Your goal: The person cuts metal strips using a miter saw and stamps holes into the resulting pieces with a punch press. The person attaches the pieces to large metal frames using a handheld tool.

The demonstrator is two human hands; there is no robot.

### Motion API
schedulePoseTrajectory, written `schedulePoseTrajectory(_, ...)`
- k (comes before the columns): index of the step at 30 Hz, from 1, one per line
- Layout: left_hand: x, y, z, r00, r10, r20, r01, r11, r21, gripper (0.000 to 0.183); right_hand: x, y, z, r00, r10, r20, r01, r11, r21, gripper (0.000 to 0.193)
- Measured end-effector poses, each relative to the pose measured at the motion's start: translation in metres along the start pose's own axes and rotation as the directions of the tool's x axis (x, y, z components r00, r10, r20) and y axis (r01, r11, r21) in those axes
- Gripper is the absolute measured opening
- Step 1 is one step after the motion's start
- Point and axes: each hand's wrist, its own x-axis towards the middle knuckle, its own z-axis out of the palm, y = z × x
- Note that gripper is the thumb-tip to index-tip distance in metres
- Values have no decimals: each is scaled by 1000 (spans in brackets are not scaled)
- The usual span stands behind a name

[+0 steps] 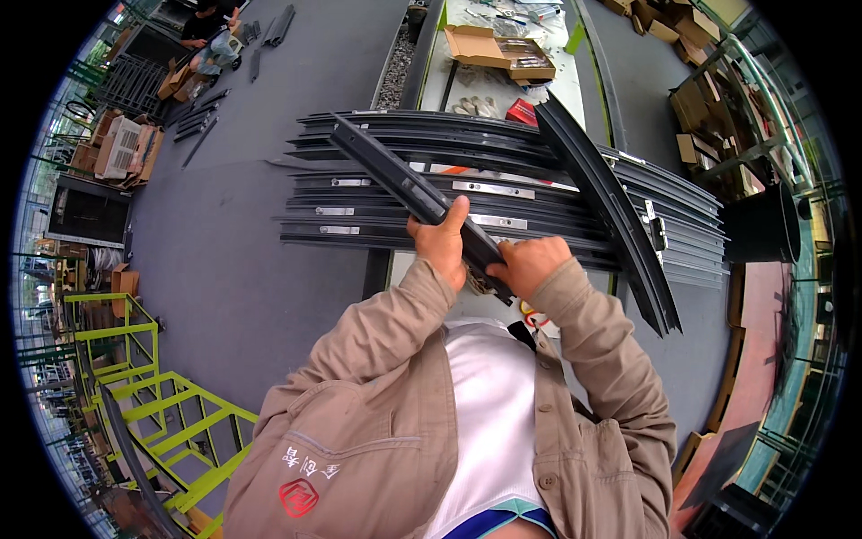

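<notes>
A dark metal profile (pixel 388 169) slants from the upper left down toward my body, above the worktable. My left hand (pixel 442 241) is wrapped round its middle with the thumb on top. Close to its near end, my right hand (pixel 532 265) is closed on the same profile; its fingertips are partly hidden. Beneath it, several long black profiles (pixel 314 190) lie side by side across the table, with silver metal plates (pixel 494 189) set along them. Another dark profile (pixel 611 211) rests diagonally over these on the right.
An opened cardboard box (pixel 476 45) and a red box (pixel 523 111) lie on the white worktable (pixel 575 85). Lime-green metal frames (pixel 180 422) stand at lower left. A black bin (pixel 763 223) is at right. Another person (pixel 208 25) is at far upper left.
</notes>
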Motion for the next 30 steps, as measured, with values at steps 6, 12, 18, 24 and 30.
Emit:
schedulePoseTrajectory(6,-19,11,-29,903,-256,346,197,961,194,52,1,60,3,988,-133,-75,124,986,-115,34)
schedulePoseTrajectory(12,-10,33,-39,846,82,527,-493,496,715,49,-7,106,3,998,-58,-31,56,995,-86,39)
schedulePoseTrajectory(18,35,51,-1,391,-67,918,-851,-407,333,72,-22,107,4,985,66,-157,-65,998,8,32)
schedulePoseTrajectory(24,51,41,10,359,-192,914,-876,-406,259,82,-75,116,35,636,760,-133,-142,285,948,26)
schedulePoseTrajectory(30,60,37,4,319,-172,932,-906,-345,246,80,-125,75,78,593,770,234,323,-495,807,44)
